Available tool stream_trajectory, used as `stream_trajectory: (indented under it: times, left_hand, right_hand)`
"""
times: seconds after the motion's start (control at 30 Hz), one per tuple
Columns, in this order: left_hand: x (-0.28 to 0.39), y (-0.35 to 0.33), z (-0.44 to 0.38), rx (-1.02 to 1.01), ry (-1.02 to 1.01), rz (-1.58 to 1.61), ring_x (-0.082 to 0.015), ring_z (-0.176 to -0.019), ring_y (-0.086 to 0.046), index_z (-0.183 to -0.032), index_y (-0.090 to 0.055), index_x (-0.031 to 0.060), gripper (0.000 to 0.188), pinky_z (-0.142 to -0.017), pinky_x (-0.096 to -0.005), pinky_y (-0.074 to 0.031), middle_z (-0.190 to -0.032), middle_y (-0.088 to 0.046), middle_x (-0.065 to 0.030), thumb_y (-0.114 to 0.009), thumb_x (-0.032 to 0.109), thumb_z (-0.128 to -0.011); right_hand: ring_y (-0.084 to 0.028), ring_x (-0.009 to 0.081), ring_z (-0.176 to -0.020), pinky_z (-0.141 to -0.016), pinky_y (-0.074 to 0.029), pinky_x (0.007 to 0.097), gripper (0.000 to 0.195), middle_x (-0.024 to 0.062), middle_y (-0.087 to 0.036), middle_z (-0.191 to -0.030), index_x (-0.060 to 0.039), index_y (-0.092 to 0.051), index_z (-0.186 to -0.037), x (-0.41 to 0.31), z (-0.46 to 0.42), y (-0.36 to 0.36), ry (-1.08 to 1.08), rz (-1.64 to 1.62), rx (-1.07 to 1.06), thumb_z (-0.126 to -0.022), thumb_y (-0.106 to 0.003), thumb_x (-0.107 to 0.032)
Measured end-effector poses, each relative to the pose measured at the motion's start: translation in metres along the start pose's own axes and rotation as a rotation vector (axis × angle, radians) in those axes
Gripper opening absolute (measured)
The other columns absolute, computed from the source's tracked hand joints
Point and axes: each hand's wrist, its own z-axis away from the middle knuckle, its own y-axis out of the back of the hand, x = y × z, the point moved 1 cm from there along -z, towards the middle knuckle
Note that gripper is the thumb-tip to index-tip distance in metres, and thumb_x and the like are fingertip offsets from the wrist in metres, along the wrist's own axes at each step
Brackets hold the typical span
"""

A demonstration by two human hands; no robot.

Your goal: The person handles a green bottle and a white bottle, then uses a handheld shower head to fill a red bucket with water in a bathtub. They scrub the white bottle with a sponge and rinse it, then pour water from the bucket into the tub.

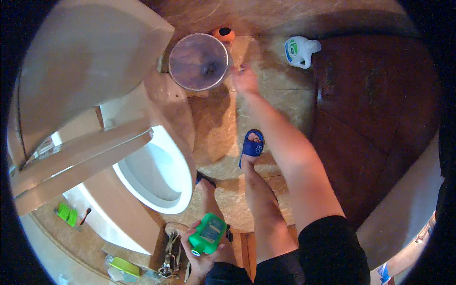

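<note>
My left hand [201, 253] is wrapped around a green plastic bottle [209, 231], its white-rimmed mouth tilted down in the picture. My right arm reaches far forward. My right hand [245, 79], blurred, is beside the rim of a round clear plastic bucket [188, 60]; whether it touches the bucket, or holds a small thing at the fingertips, I cannot tell. Something dark shows through the bucket. Just behind the bucket is an orange object [228, 35] with a dark opening. A white jug [301, 51] with a handle and a green and blue label is on the tiled floor to the right.
At the left is a toilet [185, 192] with its lid raised. A dark brown wooden door [359, 117] fills the right side. My feet in blue slides [253, 148] are on the tile. Green sponges [67, 214] and a yellow-green box [124, 266] are at lower left.
</note>
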Motion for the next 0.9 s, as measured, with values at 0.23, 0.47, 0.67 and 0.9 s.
stream_trajectory:
  times: [0.23,0.47,0.67,0.9]
  left_hand:
    - [0.016,-0.006,0.002,-0.019,0.043,0.094,-0.0357,-0.131,-0.045,-0.134,-0.031,0.0107,0.090,-0.104,-0.0488,-0.047,-0.143,-0.038,-0.0242,-0.089,0.005,-0.065]
    - [0.034,-0.006,0.005,-0.109,0.030,0.030,-0.0353,-0.130,-0.047,-0.136,-0.028,0.0122,0.092,-0.102,-0.0486,-0.050,-0.145,-0.036,-0.0235,-0.088,0.002,-0.066]
    - [0.055,-0.022,0.003,-0.102,0.065,0.088,-0.0358,-0.132,-0.045,-0.136,-0.029,0.0116,0.091,-0.104,-0.0491,-0.047,-0.146,-0.034,-0.0225,-0.089,0.009,-0.068]
    - [0.038,-0.044,0.002,-0.069,0.055,0.068,-0.0349,-0.134,-0.041,-0.137,-0.031,0.0116,0.093,-0.109,-0.0500,-0.040,-0.145,-0.037,-0.0219,-0.092,0.020,-0.067]
  right_hand:
    - [-0.066,0.0347,-0.107,-0.090,-0.052,0.0425,0.063,0.0192,-0.068,-0.117,-0.0016,-0.059,-0.126,0.132,-0.121,0.178,-0.044,0.202,0.233,-0.079,-0.077,-0.040]
    - [-0.064,0.0401,-0.112,-0.096,-0.050,0.0472,0.073,0.0225,-0.066,-0.123,-0.0029,-0.052,-0.134,0.130,-0.135,0.243,-0.036,0.232,0.433,-0.078,-0.075,-0.044]
    - [-0.063,0.0458,-0.109,-0.095,-0.050,0.0519,0.075,0.0264,-0.065,-0.120,-0.0155,-0.037,-0.145,0.050,-0.127,0.257,-0.014,0.424,0.420,-0.083,-0.070,-0.041]
    - [-0.063,0.0453,-0.107,-0.090,-0.052,0.0528,0.059,0.0252,-0.066,-0.116,-0.0122,-0.047,-0.131,0.069,-0.165,0.254,0.093,0.585,0.218,-0.083,-0.071,-0.039]
